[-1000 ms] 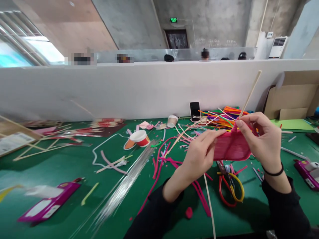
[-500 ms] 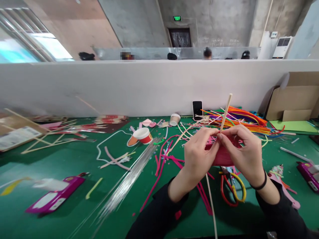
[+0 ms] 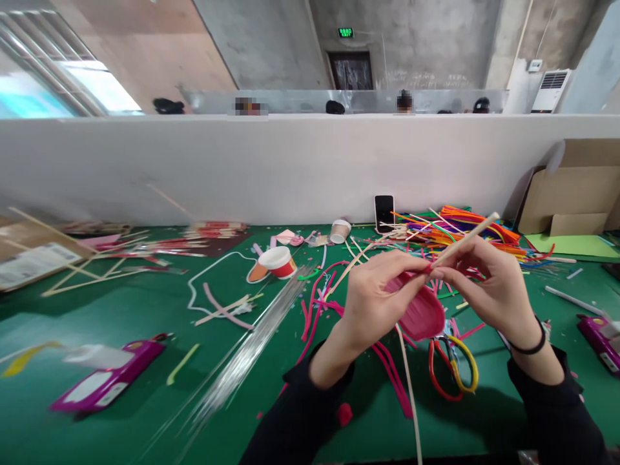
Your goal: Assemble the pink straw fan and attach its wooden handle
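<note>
Both hands meet above the green table. My left hand (image 3: pixel 375 297) is closed in a pinch at the narrow end of a dark pink, petal-shaped piece (image 3: pixel 422 314), which hangs below the fingers. A pale wooden stick (image 3: pixel 467 239) slants up to the right from the pinch point. My right hand (image 3: pixel 494 290) closes thumb and finger on the stick's lower end, touching the piece there. How stick and piece are joined is hidden by the fingertips. Pliers (image 3: pixel 453 371) with one red and one yellow handle lie just below the hands.
Pink strips (image 3: pixel 392 374) and a long thin stick (image 3: pixel 411 400) lie near my forearms. To the left are a bundle of clear rods (image 3: pixel 256 349), a paper cup (image 3: pixel 278 263) and a purple glue gun (image 3: pixel 111 381). Colourful pipe cleaners (image 3: pixel 484 226) and a phone (image 3: pixel 384 213) sit behind.
The stick has tipped from nearly upright to a slant toward the right. The pink piece has turned, showing more of its face, and my right hand has shifted slightly right.
</note>
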The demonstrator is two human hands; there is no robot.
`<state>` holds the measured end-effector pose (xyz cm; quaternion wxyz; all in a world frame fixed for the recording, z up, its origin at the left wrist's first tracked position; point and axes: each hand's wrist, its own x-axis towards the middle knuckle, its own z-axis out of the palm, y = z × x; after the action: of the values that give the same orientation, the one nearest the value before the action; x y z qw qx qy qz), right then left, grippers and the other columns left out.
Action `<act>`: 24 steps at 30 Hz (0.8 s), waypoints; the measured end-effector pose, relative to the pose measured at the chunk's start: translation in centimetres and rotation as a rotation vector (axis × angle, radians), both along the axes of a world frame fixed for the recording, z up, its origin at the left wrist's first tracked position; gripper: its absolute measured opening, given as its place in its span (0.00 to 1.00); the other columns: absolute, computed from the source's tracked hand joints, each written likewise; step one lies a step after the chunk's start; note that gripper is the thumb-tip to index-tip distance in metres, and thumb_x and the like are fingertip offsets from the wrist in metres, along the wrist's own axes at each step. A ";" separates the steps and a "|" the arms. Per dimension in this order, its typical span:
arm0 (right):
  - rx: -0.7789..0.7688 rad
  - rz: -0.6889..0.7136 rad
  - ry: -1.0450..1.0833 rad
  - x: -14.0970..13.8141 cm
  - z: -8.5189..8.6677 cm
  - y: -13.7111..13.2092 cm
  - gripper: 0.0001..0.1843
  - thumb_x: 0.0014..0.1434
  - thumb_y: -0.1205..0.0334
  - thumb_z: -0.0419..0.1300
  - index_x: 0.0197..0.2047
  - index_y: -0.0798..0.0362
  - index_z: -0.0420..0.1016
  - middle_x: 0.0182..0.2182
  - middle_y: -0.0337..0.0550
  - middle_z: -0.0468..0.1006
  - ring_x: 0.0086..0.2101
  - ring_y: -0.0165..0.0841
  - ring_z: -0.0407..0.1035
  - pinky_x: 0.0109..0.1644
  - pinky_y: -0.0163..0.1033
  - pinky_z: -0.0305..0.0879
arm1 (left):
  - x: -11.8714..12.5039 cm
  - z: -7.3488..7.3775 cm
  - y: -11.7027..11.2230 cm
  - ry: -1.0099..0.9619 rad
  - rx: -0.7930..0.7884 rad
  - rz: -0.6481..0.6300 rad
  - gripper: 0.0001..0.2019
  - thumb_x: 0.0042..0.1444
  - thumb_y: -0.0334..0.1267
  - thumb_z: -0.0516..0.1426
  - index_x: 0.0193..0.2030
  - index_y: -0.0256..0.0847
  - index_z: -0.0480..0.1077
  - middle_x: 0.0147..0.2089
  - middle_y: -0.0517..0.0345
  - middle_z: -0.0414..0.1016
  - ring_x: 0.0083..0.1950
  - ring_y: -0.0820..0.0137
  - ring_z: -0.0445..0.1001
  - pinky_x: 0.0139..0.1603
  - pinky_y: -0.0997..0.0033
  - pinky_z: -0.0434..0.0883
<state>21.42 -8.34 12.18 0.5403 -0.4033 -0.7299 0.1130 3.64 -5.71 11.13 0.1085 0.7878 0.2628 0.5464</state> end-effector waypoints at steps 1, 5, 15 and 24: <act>0.019 0.000 -0.014 0.0 -0.1 0.1 0.05 0.59 0.60 0.66 0.36 0.51 0.77 0.30 0.40 0.81 0.28 0.30 0.74 0.29 0.35 0.71 | -0.1 0.1 0.1 0.011 0.017 -0.011 0.03 0.56 0.32 0.64 0.36 0.44 0.78 0.34 0.60 0.83 0.35 0.70 0.80 0.46 0.63 0.77; 0.207 0.014 -0.101 0.1 -0.3 0.4 0.04 0.61 0.65 0.64 0.37 0.48 0.80 0.34 0.40 0.82 0.34 0.32 0.76 0.36 0.38 0.74 | -0.5 0.3 0.6 0.034 0.025 -0.091 0.05 0.55 0.30 0.64 0.34 0.46 0.78 0.33 0.65 0.83 0.32 0.71 0.79 0.62 0.52 0.69; 0.364 0.005 -0.150 -0.3 -0.9 1.3 0.05 0.61 0.67 0.64 0.38 0.49 0.80 0.34 0.43 0.80 0.32 0.31 0.75 0.33 0.36 0.73 | -0.8 0.7 1.4 0.088 -0.452 -0.254 0.09 0.53 0.41 0.66 0.39 0.42 0.79 0.39 0.54 0.84 0.40 0.63 0.81 0.45 0.60 0.78; 0.373 -0.038 -0.225 -0.1 -1.3 1.9 0.02 0.62 0.67 0.62 0.38 0.52 0.76 0.34 0.44 0.79 0.34 0.31 0.75 0.35 0.36 0.74 | 0.1 -0.2 0.1 0.249 -0.051 0.176 0.05 0.59 0.38 0.62 0.39 0.40 0.73 0.38 0.56 0.79 0.42 0.64 0.78 0.44 0.62 0.74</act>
<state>21.31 -6.40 10.90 0.5227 -0.3199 -0.7861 -0.0797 3.71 -5.62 10.96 0.0465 0.8204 0.3560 0.4450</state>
